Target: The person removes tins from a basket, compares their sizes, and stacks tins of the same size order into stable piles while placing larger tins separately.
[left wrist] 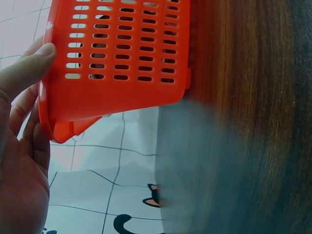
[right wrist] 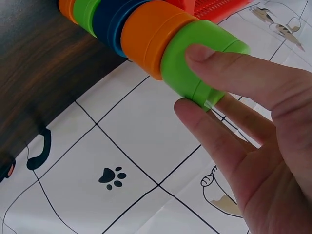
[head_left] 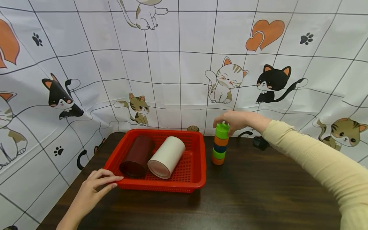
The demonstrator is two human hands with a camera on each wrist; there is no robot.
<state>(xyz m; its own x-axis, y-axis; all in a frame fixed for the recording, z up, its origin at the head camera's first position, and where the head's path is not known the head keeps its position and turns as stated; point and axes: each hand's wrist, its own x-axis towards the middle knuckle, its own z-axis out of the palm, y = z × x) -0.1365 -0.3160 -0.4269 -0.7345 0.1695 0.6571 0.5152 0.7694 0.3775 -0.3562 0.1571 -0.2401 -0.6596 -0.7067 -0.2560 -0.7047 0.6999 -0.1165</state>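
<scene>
Just below right hand (head_left: 236, 120), cup stack (head_left: 220, 148), top pinched; left hand (head_left: 93, 187) grips basket (head_left: 161, 185).

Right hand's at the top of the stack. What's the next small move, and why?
I'd probably loosen the right hand and lift it straight up: the top green cup that it pinches looks seated on the orange cup below, and a sideways pull could topple the tall, narrow stack.
</scene>
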